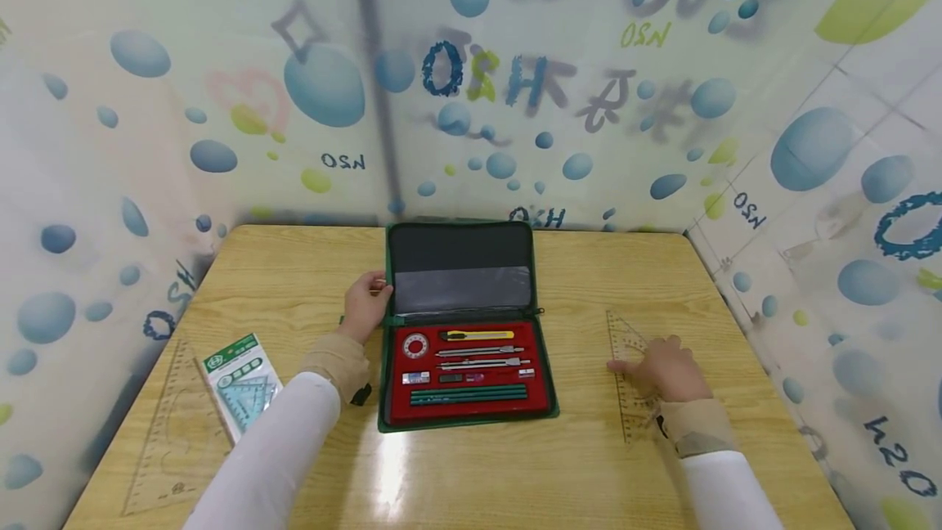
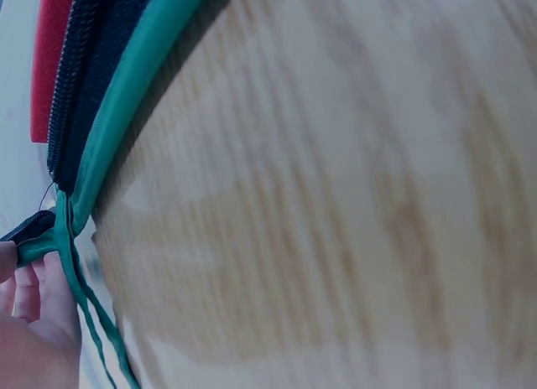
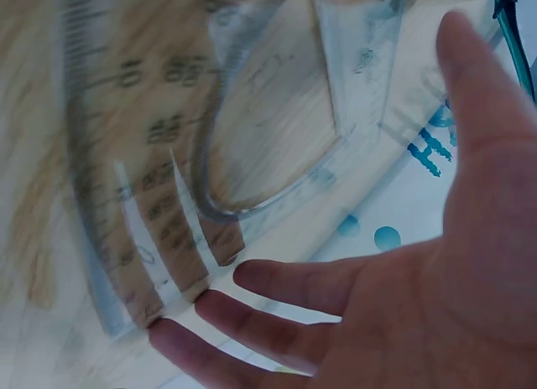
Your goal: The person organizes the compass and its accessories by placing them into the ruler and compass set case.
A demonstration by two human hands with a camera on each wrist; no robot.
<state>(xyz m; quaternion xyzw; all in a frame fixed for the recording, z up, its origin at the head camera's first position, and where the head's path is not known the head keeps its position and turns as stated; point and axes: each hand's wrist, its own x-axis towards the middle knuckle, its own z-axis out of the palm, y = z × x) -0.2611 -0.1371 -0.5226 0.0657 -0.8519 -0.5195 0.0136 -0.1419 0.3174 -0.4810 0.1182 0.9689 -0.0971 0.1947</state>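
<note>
The case (image 1: 471, 424) sits midway across the worktop (image 1: 515, 473), lid (image 1: 459, 245) behind tray (image 1: 471, 411). In the tray, the cutter (image 1: 478, 335) lies behind two compasses (image 1: 482, 364), the pencils (image 1: 468, 394) in front, the ring (image 1: 415, 337) at left. Left of the case is a packet (image 1: 239, 383), farther left one set square (image 1: 177, 487); right of the case, another set square (image 1: 622, 399) by the right hand (image 1: 670, 370).

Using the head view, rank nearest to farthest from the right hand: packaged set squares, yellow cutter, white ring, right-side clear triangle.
1. Right-side clear triangle, at the right hand.
2. Yellow cutter, red tray's top.
3. White ring, tray's left side.
4. Packaged set squares, far left.
</note>
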